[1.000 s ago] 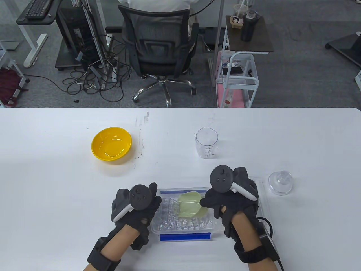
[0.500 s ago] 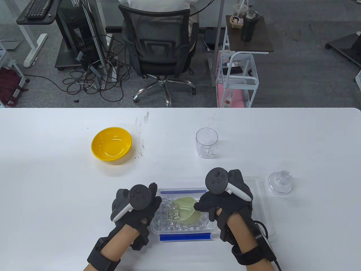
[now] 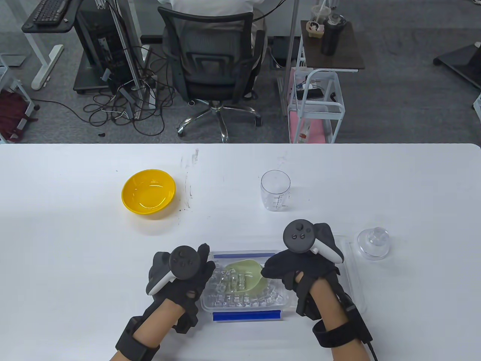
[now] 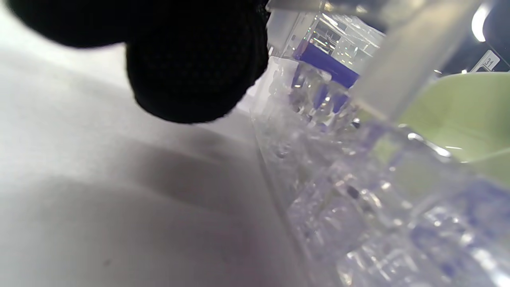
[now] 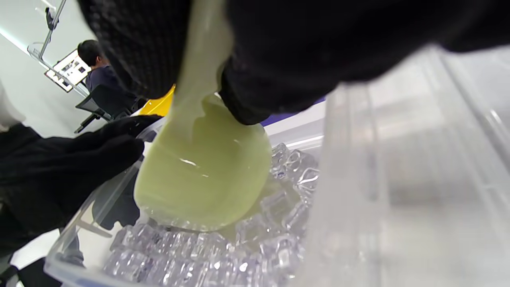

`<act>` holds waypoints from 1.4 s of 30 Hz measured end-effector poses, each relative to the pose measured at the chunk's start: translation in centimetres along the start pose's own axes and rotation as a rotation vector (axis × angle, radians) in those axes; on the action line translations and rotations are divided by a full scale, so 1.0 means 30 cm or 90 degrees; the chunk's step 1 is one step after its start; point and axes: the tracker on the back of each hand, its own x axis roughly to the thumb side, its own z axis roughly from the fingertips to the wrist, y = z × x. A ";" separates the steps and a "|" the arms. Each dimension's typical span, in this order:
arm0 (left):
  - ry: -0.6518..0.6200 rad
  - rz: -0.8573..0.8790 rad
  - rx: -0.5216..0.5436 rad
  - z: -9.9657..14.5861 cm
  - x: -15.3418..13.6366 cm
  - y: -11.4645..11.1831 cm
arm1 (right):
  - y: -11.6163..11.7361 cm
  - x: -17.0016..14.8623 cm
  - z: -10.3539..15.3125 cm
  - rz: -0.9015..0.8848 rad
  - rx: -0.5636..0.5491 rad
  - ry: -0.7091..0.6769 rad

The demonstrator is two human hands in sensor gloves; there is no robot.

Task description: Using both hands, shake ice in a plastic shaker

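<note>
A clear plastic box [image 3: 280,301] with blue strips holds many ice cubes [image 3: 233,299]. My right hand [image 3: 289,265] grips the handle of a pale green scoop [image 3: 252,273], which lies in the box with several cubes in its bowl. In the right wrist view the scoop [image 5: 203,171] sits on the ice [image 5: 191,263]. My left hand [image 3: 188,274] rests against the box's left side, and a fingertip [image 4: 191,67] shows by the wall. The clear shaker cup [image 3: 275,190] stands upright behind the box. Its clear domed lid [image 3: 373,241] lies to the right.
A yellow bowl [image 3: 148,191] stands at the left middle of the white table [image 3: 75,244]. A clear flat box lid [image 3: 351,270] lies under my right forearm. An office chair and a cart stand beyond the table's far edge.
The scoop has turned from bowl-down to bowl-up in the ice and now holds several cubes. My right hand shifted slightly right. My left hand has stayed put.
</note>
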 end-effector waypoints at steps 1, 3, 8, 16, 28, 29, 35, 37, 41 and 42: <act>0.000 0.001 0.000 0.000 -0.001 0.000 | -0.005 -0.009 0.001 -0.011 0.003 0.000; -0.001 0.001 0.000 0.001 0.000 0.000 | -0.014 -0.020 0.006 -0.027 0.008 -0.003; -0.001 0.000 0.001 0.001 0.000 0.001 | -0.046 -0.050 0.030 -0.074 0.004 -0.021; 0.000 0.001 0.001 0.001 -0.001 0.002 | -0.102 -0.125 0.069 -0.182 -0.028 -0.077; -0.001 0.005 0.000 0.001 -0.004 0.003 | -0.113 -0.164 0.070 -0.306 -0.034 -0.167; -0.001 0.006 0.000 0.001 -0.004 0.003 | -0.120 -0.164 0.078 -0.321 -0.041 -0.177; -0.002 0.013 0.005 0.002 -0.006 0.001 | -0.259 -0.147 0.138 -0.357 -0.141 -0.146; -0.001 0.013 0.004 0.001 -0.005 0.001 | -0.333 -0.128 0.155 -0.292 -0.212 -0.086; 0.001 0.011 0.001 -0.003 -0.004 0.002 | -0.452 -0.052 0.167 -0.067 -0.365 0.095; 0.001 0.006 0.003 -0.003 -0.004 0.002 | -0.466 -0.035 0.165 -0.012 -0.381 0.130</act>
